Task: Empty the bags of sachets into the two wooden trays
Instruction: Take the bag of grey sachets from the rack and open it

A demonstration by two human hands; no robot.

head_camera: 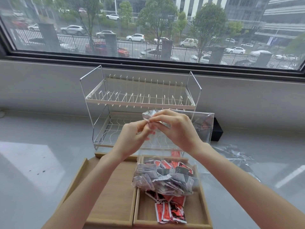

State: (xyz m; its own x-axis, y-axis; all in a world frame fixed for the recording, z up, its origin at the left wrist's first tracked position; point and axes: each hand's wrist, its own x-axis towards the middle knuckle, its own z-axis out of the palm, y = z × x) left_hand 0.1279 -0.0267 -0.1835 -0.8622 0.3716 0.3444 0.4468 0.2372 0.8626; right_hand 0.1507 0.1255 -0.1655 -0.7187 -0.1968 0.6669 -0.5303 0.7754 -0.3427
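Two wooden trays sit side by side at the front. The left tray (115,187) holds nothing. The right tray (196,212) has red sachets (170,210) lying in it. A clear plastic bag (165,177) full of sachets rests its bottom on the right tray. Its twisted top is held up above the trays. My left hand (132,139) and my right hand (176,129) both pinch that bag top, fingertips touching.
A white two-tier wire dish rack (140,100) stands behind the trays. Another clear bag (203,124) leans against a black box (217,129) to the right. Crumpled plastic (234,156) lies on the grey counter at right. A window runs along the back.
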